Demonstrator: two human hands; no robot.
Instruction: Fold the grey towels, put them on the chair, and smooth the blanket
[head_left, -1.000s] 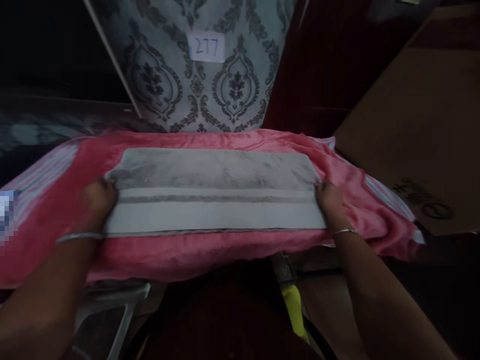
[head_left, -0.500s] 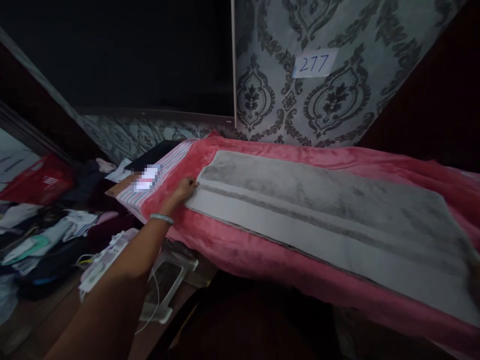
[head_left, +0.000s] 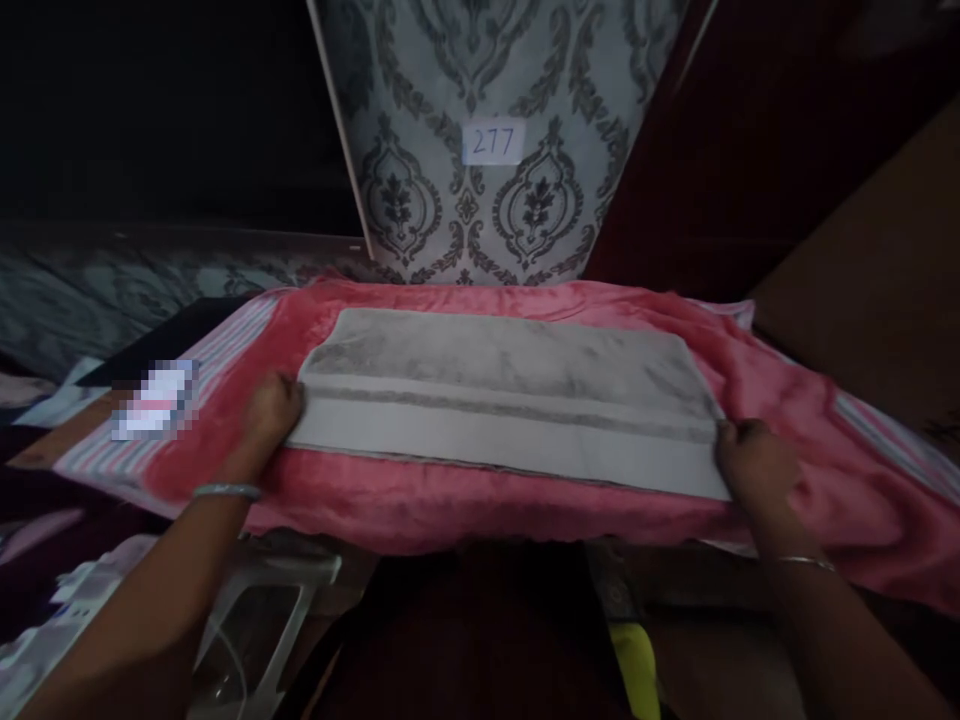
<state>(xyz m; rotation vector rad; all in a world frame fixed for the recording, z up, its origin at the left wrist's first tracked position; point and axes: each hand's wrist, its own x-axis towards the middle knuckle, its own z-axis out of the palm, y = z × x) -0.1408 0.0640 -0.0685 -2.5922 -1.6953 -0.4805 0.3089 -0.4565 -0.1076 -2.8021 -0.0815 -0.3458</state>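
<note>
A long grey towel [head_left: 517, 350], folded lengthwise with a paler band along its near side, lies flat on a pink blanket [head_left: 480, 520]. At its left end my left hand [head_left: 274, 405] is closed, fingers pinching the edge near the fold. My right hand [head_left: 754, 460] grips the opposite end the same way, at the near right corner. The fingertips of both hands are partly hidden against the cloth.
A dark television screen [head_left: 165, 120] stands behind on the left. A paper marked 277 [head_left: 493, 142] is on the patterned wall. Below left are a white plastic stool [head_left: 285, 620] and a power strip [head_left: 82, 600]. Something yellow-green [head_left: 636, 665] shows beneath the blanket's front edge.
The view has swung to the right. My right hand has come into clear view, holding the towel's right end. My left hand still holds the left end.
</note>
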